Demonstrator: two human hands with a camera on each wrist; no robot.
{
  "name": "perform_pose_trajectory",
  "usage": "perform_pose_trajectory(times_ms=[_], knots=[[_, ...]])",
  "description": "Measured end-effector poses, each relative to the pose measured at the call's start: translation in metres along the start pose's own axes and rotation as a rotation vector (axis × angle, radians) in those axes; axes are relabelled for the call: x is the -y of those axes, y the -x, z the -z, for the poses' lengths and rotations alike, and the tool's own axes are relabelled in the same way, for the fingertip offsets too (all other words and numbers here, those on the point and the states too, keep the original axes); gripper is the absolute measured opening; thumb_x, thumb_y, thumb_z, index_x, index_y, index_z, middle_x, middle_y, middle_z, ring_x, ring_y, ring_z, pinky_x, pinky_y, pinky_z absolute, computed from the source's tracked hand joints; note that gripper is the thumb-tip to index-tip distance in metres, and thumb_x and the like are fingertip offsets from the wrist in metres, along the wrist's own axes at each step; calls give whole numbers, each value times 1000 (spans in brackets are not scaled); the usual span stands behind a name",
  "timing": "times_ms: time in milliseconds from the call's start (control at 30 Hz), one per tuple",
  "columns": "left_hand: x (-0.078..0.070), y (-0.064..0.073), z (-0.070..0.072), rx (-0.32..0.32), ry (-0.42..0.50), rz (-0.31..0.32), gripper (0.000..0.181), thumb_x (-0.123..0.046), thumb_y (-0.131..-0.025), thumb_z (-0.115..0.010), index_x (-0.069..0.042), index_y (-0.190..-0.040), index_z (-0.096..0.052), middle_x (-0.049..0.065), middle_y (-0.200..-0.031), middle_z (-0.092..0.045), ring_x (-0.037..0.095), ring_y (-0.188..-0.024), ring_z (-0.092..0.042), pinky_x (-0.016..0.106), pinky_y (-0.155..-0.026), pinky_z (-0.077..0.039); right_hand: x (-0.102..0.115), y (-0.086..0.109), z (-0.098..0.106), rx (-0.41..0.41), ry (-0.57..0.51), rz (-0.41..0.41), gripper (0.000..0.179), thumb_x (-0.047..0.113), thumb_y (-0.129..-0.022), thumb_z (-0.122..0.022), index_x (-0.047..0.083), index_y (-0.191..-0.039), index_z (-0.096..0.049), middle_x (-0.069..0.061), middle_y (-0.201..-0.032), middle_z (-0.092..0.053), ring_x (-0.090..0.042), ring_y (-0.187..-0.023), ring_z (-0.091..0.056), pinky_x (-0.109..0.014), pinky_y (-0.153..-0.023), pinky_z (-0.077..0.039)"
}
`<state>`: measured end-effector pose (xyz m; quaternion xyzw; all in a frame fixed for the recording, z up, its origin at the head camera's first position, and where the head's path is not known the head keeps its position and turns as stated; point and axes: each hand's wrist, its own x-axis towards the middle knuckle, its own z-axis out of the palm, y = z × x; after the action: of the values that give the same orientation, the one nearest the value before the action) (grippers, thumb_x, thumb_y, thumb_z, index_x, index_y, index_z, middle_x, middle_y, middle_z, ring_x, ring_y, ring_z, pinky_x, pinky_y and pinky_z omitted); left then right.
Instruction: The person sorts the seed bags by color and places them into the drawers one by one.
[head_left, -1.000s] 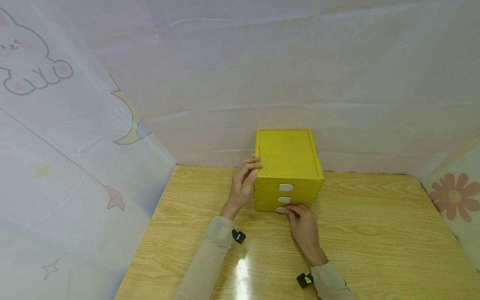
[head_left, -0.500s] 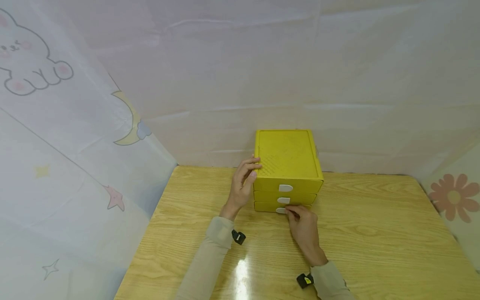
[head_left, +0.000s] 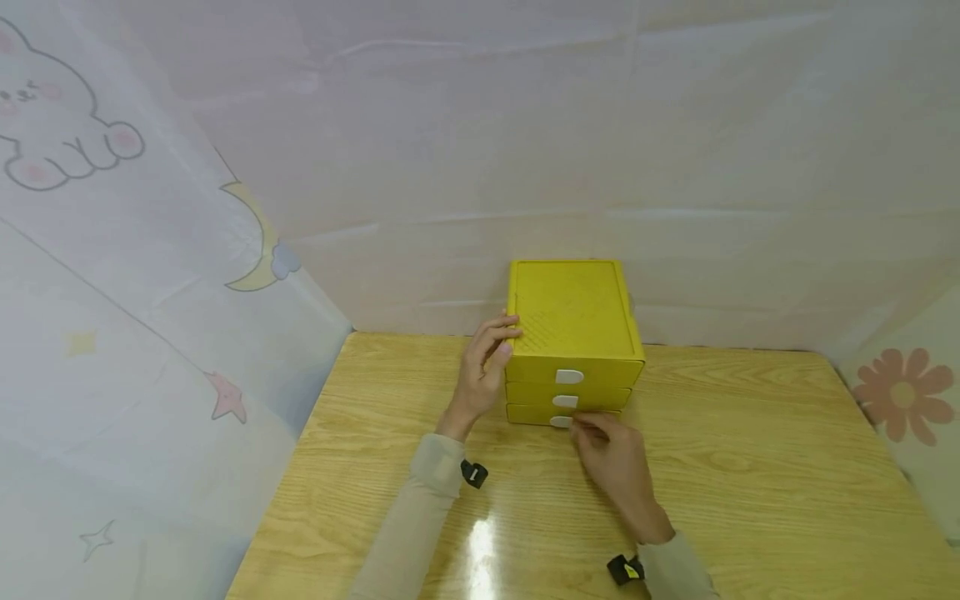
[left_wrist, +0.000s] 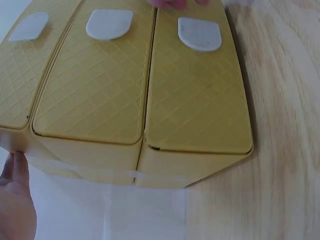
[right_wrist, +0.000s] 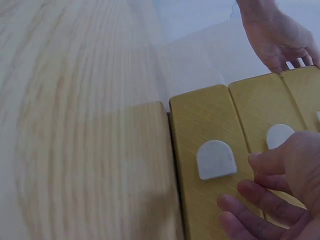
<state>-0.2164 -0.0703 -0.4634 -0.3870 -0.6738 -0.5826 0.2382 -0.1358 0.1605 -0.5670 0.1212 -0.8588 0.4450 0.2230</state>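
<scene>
A yellow three-drawer box [head_left: 573, 308] stands at the table's far edge, its drawers closed in front. Each drawer front bears a white tab; the lowest tab [head_left: 561, 422] is partly beside my right fingers. My left hand [head_left: 480, 375] rests on the box's left side, fingertips over the top edge. In the left wrist view, the left hand [left_wrist: 17, 205] touches the box's side. Close to the bottom drawer front [right_wrist: 207, 120] is my right hand [right_wrist: 280, 195], its thumb and fingers apart and holding nothing, just off the white tab [right_wrist: 216, 160].
The wooden table [head_left: 750, 467] extends in front of the box and to both sides. Behind it hangs a pale wall sheet [head_left: 480, 167]. A printed sheet with a moon [head_left: 258, 242] covers the left wall, and a flower print [head_left: 903, 396] is on the right.
My right hand has shifted slightly to the right, and its wrist has swung right. My left hand stays on the box, and the drawers look unchanged.
</scene>
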Motion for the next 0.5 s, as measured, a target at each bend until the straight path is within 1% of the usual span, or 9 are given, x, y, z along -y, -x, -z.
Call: perform_pose_trajectory(times_ms=[67, 133, 233, 300, 367, 433, 500], knots=[[2, 1, 1, 9, -21, 7, 25, 8, -98, -42, 13, -118, -57, 31, -131, -48, 48, -132, -36, 45, -108, -38, 3, 0, 8, -11, 13, 38, 19, 11, -83, -78, 4, -100, -74, -3, -92, -71, -14, -79, -68, -27, -67, -56], [7, 3, 3, 25, -66, 22, 25, 1, -101, -43, 9, -120, -58, 26, -134, -49, 42, -134, -38, 43, -106, -40, 5, 0, 17, -32, 41, 88, 21, 11, -81, -79, 4, -100, -74, -4, -92, -71, -16, -79, -67, -31, -68, -56], [13, 6, 7, 69, -177, 54, 30, -15, -105, -42, 1, -125, -58, 15, -140, -49, 29, -135, -40, 39, -108, -39, 8, -3, 33, -47, 64, 138, 23, 10, -81, -79, 2, -102, -74, -5, -92, -71, -20, -82, -67, -35, -70, -54], [14, 7, 10, 109, -263, 76, 34, -24, -106, -40, -5, -129, -58, 7, -143, -47, 20, -135, -42, 36, -108, -38, 8, -5, 44, -50, 75, 153, 23, 9, -81, -78, 1, -103, -73, -6, -94, -71, -22, -85, -66, -32, -72, -53], [11, 7, 14, 152, -347, 95, 37, -29, -106, -39, -11, -133, -56, 1, -147, -45, 14, -134, -41, 34, -109, -37, 9, -7, 55, -47, 85, 152, 24, 9, -82, -77, 1, -105, -73, -7, -97, -71, -24, -89, -66, -24, -78, -50], [7, 8, 19, 192, -407, 110, 38, -30, -106, -39, -14, -137, -54, -3, -149, -43, 11, -133, -42, 33, -106, -40, 9, -8, 67, -49, 107, 161, 26, 8, -82, -77, 2, -107, -72, -8, -100, -70, -25, -92, -66, -15, -83, -45], [3, 9, 26, 218, -484, 121, 40, -31, -105, -41, -16, -140, -52, -7, -150, -41, 9, -132, -43, 33, -103, -43, 9, -10, 78, -61, 136, 193, 29, 8, -80, -78, 2, -108, -72, -10, -102, -70, -27, -93, -67, -9, -87, -40]])
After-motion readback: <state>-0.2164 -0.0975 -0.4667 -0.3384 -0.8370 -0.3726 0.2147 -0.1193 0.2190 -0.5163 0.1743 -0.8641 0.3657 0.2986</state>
